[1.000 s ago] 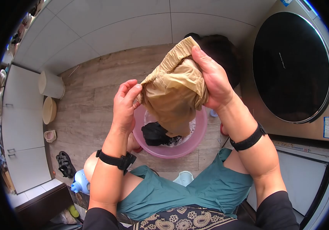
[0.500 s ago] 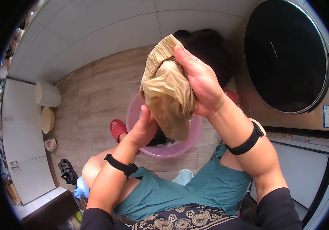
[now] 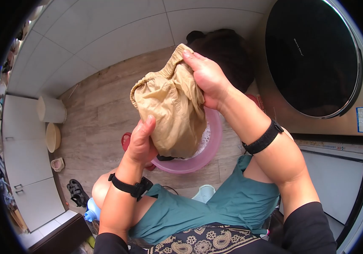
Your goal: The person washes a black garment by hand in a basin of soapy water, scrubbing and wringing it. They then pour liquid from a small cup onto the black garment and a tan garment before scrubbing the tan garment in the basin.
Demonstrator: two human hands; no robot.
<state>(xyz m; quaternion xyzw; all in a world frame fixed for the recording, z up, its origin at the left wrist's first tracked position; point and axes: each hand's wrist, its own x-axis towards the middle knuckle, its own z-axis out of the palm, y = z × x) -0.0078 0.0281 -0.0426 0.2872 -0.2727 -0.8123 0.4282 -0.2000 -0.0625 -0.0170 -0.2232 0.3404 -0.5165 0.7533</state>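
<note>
A wrinkled tan garment with a gathered elastic waistband hangs between my hands, above a pink basin. My right hand grips the waistband's upper end, thumb on the near side. At the lower left edge of the cloth, my left hand holds on with its thumb up and its fingers hidden behind the fabric. Suds and dark cloth show in the basin below, partly covered by the garment.
Dark fabric lies against the wall. To the right stands a metallic appliance with a round black lid. A white bin, a cream basin, black sandals and a blue bottle are at the left.
The garment has spread wider to the left, and its waistband has opened out. My left hand has shifted left; my right hand has moved slightly left. More suds show.
</note>
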